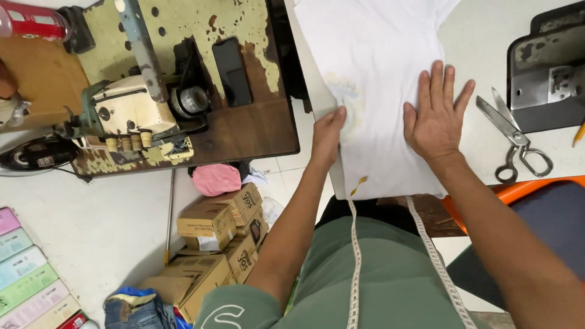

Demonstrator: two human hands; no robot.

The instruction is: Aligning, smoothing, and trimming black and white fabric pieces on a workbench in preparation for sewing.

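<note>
White garment [384, 79] lies spread on the tabletop [481, 146], lower edge at the near rim. Right hand [436, 116] rests flat on it, fingers open and spread. Left hand [328, 135] pinches the garment's left edge. Scissors [515, 139] lie just right of the garment, apart from both hands.

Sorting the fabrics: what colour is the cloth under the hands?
White, with a faint yellowish print; the cloth shows best in the head view.

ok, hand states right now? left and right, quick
Left hand: closed, gripping the left edge of the white fabric.
Right hand: open, flat on the white fabric, holding nothing.
</note>
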